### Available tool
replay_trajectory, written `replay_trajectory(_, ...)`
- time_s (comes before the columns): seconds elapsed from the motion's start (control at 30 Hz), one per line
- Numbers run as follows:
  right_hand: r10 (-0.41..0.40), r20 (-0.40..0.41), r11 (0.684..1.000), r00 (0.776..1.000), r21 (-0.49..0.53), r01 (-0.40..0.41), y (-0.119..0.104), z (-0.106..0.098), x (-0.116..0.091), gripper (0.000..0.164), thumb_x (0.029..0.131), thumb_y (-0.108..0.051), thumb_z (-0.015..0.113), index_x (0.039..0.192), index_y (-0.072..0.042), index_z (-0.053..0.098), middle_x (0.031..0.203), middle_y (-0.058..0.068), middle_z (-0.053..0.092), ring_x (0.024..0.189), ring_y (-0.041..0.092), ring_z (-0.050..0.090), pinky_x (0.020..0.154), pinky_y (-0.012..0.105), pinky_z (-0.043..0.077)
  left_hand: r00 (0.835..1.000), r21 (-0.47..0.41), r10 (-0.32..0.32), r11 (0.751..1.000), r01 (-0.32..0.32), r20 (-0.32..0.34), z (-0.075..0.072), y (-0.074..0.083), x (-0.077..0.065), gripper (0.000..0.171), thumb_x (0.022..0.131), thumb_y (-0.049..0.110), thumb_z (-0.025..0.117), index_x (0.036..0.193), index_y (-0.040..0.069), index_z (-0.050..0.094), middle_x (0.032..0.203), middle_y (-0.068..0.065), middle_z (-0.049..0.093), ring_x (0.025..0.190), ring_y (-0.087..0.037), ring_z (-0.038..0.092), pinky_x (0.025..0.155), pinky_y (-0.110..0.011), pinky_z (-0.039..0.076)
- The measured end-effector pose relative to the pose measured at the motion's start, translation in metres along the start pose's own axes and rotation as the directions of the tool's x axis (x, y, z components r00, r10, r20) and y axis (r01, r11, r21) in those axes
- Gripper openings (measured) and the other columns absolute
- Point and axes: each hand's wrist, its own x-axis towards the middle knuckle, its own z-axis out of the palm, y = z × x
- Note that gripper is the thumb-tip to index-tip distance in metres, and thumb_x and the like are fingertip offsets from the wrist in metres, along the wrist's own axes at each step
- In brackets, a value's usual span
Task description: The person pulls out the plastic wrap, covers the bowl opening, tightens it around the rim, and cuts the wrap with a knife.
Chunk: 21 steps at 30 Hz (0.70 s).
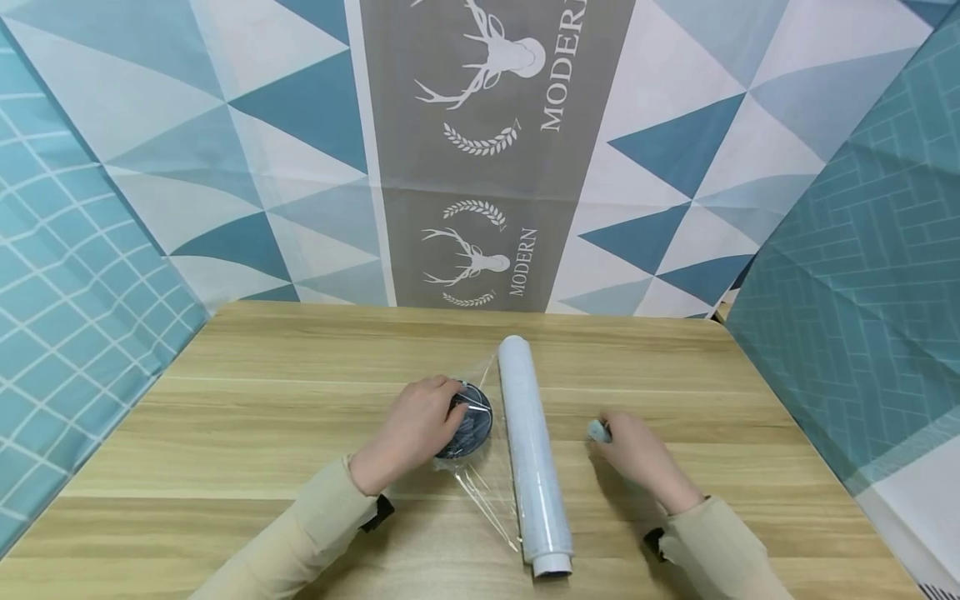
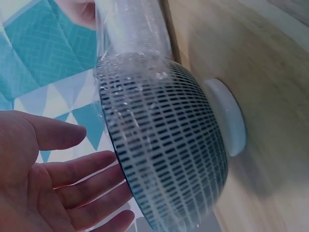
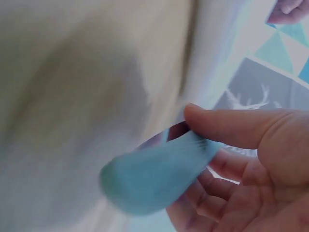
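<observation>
A dark checked bowl with a white foot stands upright on the table, its mouth covered by clear cling film. My left hand lies over the bowl's left side. In the left wrist view, that hand's loosely spread fingers reach the film-covered rim. Right of the bowl lies the cling film roll, with a sheet stretching from it to the bowl. Beyond the roll, my right hand pinches a small rounded light-blue tool between thumb and fingers. Its exact kind is unclear through blur.
The wooden table extends to both sides of the hands. Behind it hangs a patterned cloth with triangles and deer heads. Teal cloths flank the left and right sides. Dark straps show at both wrists.
</observation>
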Motion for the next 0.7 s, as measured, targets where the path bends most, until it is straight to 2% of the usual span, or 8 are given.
replay_trajectory(0.13,-0.013,-0.033,0.997,0.999,0.071,0.015,-0.02,-0.005,0.007,0.013,0.081,-0.015,0.057,0.084,-0.005,0.049,0.062,0.003,0.043,0.052,0.014,0.041,0.045,0.025,0.035,1.0,-0.023,0.003,1.0,-0.003,-0.006,0.0,0.002,0.006,0.022,0.079,0.023,0.055,0.093,0.007,0.062,0.084,-0.004,0.06,0.077,-0.021,0.057,0.07,-0.035,0.045)
replay_trajectory(0.27,-0.043,-0.082,0.99,0.996,0.13,0.054,-0.04,-0.008,0.015,0.015,0.078,-0.018,0.06,0.083,-0.006,0.051,0.063,0.001,0.049,0.052,0.012,0.045,0.045,0.024,0.038,1.0,-0.076,0.003,0.997,-0.004,-0.018,-0.002,0.004,0.012,0.016,0.078,0.02,0.057,0.087,0.009,0.063,0.081,-0.001,0.061,0.075,-0.017,0.057,0.068,-0.032,0.045)
replay_trajectory(0.37,-0.061,-0.115,0.983,0.991,0.163,0.08,-0.055,-0.01,0.02,0.018,0.077,-0.02,0.062,0.083,-0.007,0.052,0.066,0.001,0.054,0.056,0.011,0.049,0.047,0.023,0.04,1.0,-0.145,-0.013,0.989,0.015,0.016,-0.003,0.006,0.017,0.012,0.078,0.017,0.057,0.087,0.011,0.063,0.082,0.002,0.061,0.076,-0.013,0.057,0.068,-0.029,0.045)
replay_trajectory(0.47,-0.065,-0.15,0.977,0.987,0.191,0.093,-0.067,-0.011,0.023,0.021,0.075,-0.023,0.064,0.083,-0.008,0.053,0.07,0.001,0.056,0.062,0.011,0.052,0.05,0.023,0.042,0.997,-0.242,-0.018,0.97,0.037,0.079,-0.003,0.009,0.021,0.012,0.079,0.016,0.055,0.088,0.012,0.062,0.083,0.004,0.061,0.076,-0.009,0.056,0.068,-0.026,0.045)
replay_trajectory(0.57,-0.062,-0.192,0.963,0.979,0.245,0.109,-0.078,-0.013,0.026,0.024,0.073,-0.024,0.066,0.083,-0.007,0.053,0.072,0.002,0.057,0.064,0.012,0.053,0.051,0.023,0.043,0.99,-0.339,-0.011,0.939,0.057,0.138,-0.004,0.013,0.024,0.01,0.08,0.016,0.056,0.087,0.013,0.062,0.079,0.006,0.06,0.072,-0.007,0.054,0.064,-0.023,0.044)
replay_trajectory(0.7,-0.054,-0.237,0.923,0.97,0.359,0.139,-0.089,-0.015,0.028,0.025,0.072,-0.025,0.067,0.084,-0.006,0.054,0.073,0.003,0.056,0.063,0.012,0.053,0.052,0.023,0.044,0.984,-0.429,-0.01,0.899,0.085,0.175,-0.004,0.019,0.026,0.007,0.08,0.02,0.057,0.084,0.014,0.061,0.072,0.008,0.057,0.065,-0.005,0.051,0.059,-0.021,0.043)
